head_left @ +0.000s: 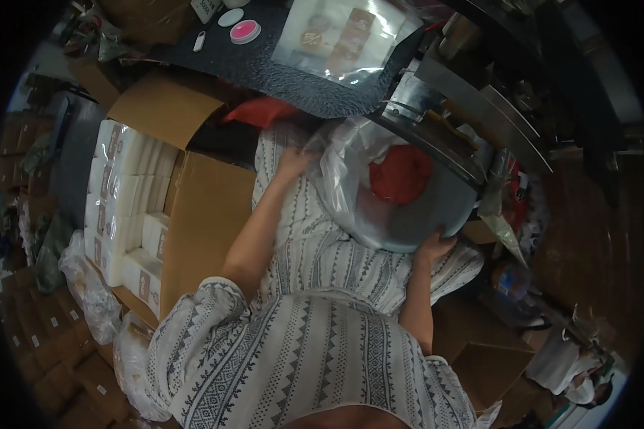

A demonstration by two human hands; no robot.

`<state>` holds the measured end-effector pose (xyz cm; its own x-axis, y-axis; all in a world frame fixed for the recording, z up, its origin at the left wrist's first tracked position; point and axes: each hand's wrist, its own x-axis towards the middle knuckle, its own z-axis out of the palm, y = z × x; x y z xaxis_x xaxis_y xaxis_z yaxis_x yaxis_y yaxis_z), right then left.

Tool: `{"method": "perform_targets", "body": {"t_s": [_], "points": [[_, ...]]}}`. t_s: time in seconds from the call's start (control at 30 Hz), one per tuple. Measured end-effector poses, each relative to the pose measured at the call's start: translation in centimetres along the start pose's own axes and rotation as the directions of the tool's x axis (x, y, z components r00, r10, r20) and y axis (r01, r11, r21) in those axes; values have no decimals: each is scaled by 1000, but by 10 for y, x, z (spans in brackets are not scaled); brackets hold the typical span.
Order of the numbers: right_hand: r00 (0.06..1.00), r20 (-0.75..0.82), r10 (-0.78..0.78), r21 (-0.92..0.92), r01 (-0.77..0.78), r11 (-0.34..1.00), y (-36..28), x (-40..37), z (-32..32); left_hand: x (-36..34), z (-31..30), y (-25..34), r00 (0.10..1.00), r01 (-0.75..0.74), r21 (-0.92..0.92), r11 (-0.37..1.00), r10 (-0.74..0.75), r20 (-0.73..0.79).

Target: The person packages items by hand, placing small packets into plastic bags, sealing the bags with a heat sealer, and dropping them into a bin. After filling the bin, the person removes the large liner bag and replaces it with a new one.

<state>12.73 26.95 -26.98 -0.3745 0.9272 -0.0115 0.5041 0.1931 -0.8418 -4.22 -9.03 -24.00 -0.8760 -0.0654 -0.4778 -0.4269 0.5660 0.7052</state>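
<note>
A round grey basin [447, 214] rests on my lap, tilted a little. Inside it lies a red bundle [401, 174] whose kind I cannot make out. A clear plastic bag [340, 171] drapes over the basin's left side. My left hand [293, 164] is closed on the edge of this bag, its fingertips partly lost in the crumpled film. On the basin's near right rim, my right hand [436, 247] grips with fingers curled over the edge.
Left of me stands an open cardboard box [207, 229] with stacked white packs [125, 200]. Ahead, a dark table [286, 82] carries a plastic-wrapped pack [343, 39] and a round pink-filled container [245, 31]. A metal machine part [479, 100] juts in at the right, close above the basin.
</note>
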Motion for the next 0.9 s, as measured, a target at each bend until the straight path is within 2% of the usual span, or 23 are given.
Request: {"method": "perform_targets", "body": {"t_s": [0.03, 0.1, 0.13, 0.17, 0.2, 0.23, 0.27, 0.3, 0.33, 0.37, 0.4, 0.43, 0.5, 0.53, 0.57, 0.6, 0.63, 0.67, 0.7, 0.73, 0.8, 0.83, 0.9], "points": [[1000, 22, -8, 3, 8, 1000, -1, 1, 0, -13, -13, 7, 1000, 0, 2, 1000, 0, -2], [999, 45, -10, 3, 10, 1000, 2, 0, 1, -51, -34, 23, 959, -205, 60, 977, 213, -186], [983, -97, -157, -155, 141, 978, 8, 0, 5, -64, -38, 29, 959, -205, 63, 977, 213, -184], [924, -209, -319, -326, 241, 914, 12, 0, 8, -78, -41, 33, 944, -297, -58, 953, 284, -167], [925, -210, -317, -327, 240, 914, -2, -4, 7, -91, -45, 38, 921, -380, -180, 907, 354, -160], [843, -184, -506, -236, 462, 855, -34, -14, 1, -108, -46, 52, 922, -378, -180, 908, 353, -158], [719, -178, -672, -138, 658, 741, -65, -27, -3, -127, -42, 71, 871, -487, -144, 861, 470, -141], [870, 58, -490, 145, 478, 866, -86, -45, -4, -143, -34, 82, 808, -588, -110, 802, 577, -116], [888, 336, -314, 354, 190, 916, -107, -63, -3, -154, -24, 88, 810, -586, -109, 803, 577, -109], [803, 536, -260, 396, 33, 918, -137, -77, -5, -164, -13, 93, 794, -605, -112, 788, 607, -25], [670, 711, -216, 399, -131, 908, -159, -88, -7, -172, -3, 96, 774, -622, -117, 774, 631, 60], [673, 709, -211, 397, -132, 908, -168, -96, -1, -179, 5, 98, 773, -621, -119, 774, 631, 66], [316, 934, -165, 275, -344, 898, -178, -105, 11, -187, 18, 97, 696, -678, -168, 716, 698, 170], [318, 934, -162, 273, -346, 897, -180, -105, 16, -190, 25, 89, 696, -676, -168, 717, 697, 173], [364, 917, -163, 279, -294, 914, -181, -105, 20, -190, 34, 78, 826, -490, -353, 797, 554, 105], [408, 897, -168, 283, -241, 928, -183, -105, 23, -191, 34, 79, 924, -283, -531, 798, 376, 73], [406, 898, -167, 282, -243, 928, -184, -105, 23, -189, 33, 79, 925, -282, -530, 800, 374, 72], [431, 893, -128, 261, -265, 928, -185, -104, 21, -185, 31, 81, 982, -71, -657, 751, 170, 88], [455, 886, -88, 239, -287, 928, -185, -104, 19, -181, 28, 85, 990, 129, -761, 636, -38, 136], [451, 888, -86, 235, -287, 929, -183, -105, 20, -174, 26, 85, 990, 131, -762, 634, -42, 136], [428, 875, -225, 307, -131, 943, -177, -107, 20, -159, 21, 83, 976, 139, -717, 683, 28, 216], [423, 879, -220, 299, -131, 945, -174, -109, 18, -154, 22, 81, 976, 146, -719, 680, 20, 217], [469, 832, -295, 342, -16, 940, -173, -114, 17, -144, 24, 79, 966, -33, -651, 758, 192, 175]]}}
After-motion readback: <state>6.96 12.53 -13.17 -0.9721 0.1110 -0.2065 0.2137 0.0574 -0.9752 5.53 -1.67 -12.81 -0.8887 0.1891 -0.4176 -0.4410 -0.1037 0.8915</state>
